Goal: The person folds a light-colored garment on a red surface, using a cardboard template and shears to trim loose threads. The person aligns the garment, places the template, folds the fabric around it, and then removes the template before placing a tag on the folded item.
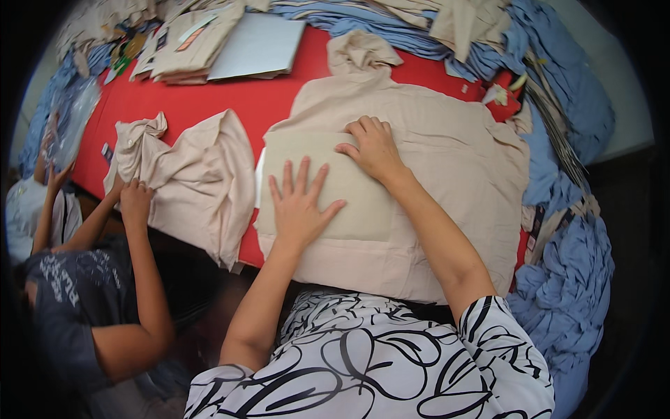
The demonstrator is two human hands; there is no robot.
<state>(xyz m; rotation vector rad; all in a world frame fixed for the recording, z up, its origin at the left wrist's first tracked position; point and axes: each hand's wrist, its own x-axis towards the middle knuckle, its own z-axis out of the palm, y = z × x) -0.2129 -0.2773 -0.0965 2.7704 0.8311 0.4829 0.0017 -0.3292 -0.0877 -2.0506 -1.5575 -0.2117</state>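
A beige shirt (453,167) lies spread on the red table in front of me. On its left part rests a flat, rectangular khaki board (349,209). My left hand (300,209) presses flat on this board, with fingers spread. At the board's upper right corner, my right hand (375,150) rests with fingers bent over the far edge and thumb apart on the board. Whether those fingertips pinch any cloth is hidden. A thin white edge (260,178) shows along the board's left side.
To my left a co-worker's hands (136,199) handle another beige garment (202,171). Folded beige garments (192,45) and a grey-white sheet stack (258,45) lie at the back of the red table (279,98). Blue garments (569,279) pile along the right; another person's hand (59,178) holds clear plastic.
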